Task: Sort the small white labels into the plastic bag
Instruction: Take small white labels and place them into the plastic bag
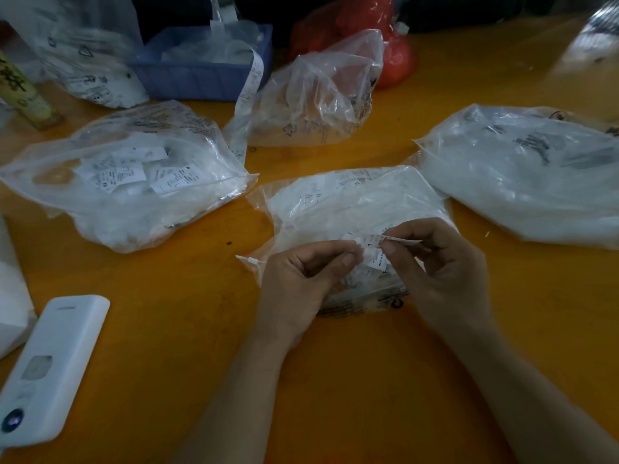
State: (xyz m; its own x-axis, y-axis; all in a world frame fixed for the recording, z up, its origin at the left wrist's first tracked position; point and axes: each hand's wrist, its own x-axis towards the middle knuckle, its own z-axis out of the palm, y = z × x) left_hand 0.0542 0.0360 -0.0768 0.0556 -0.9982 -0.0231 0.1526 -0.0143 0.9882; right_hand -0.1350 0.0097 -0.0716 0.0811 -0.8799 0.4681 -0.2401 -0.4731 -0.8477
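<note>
Head view: right hand (445, 262) pinches a small white label (377, 254) by thumb and forefinger at its upper right corner; a thin white strip sticks out right from the pinch. Left hand (301, 279) has curled fingers, its fingertips (351, 251) at the label's left edge, apparently pinching it too, though blur makes the contact hard to confirm. So both hands meet on the one label, right hand with the clearer hold.

Landmark: the plastic bag (351, 202) directly beyond the hands. The label hangs above the bag's near end, long axis roughly vertical and tilted, printed side toward the camera. Bag runs away from the person; I cannot tell where its mouth is. My read: the label still has to be separated, then dropped in, and the right hand is nearer for that.

Left of that bag lies another bag of labels (124, 182). Right of it, a fuller white bag (522, 172). Beyond it, a crumpled clear bag (318, 95), then a blue basket (201, 68). All on the orange table (368, 380). Near left of the bag, a white device (50, 363).
</note>
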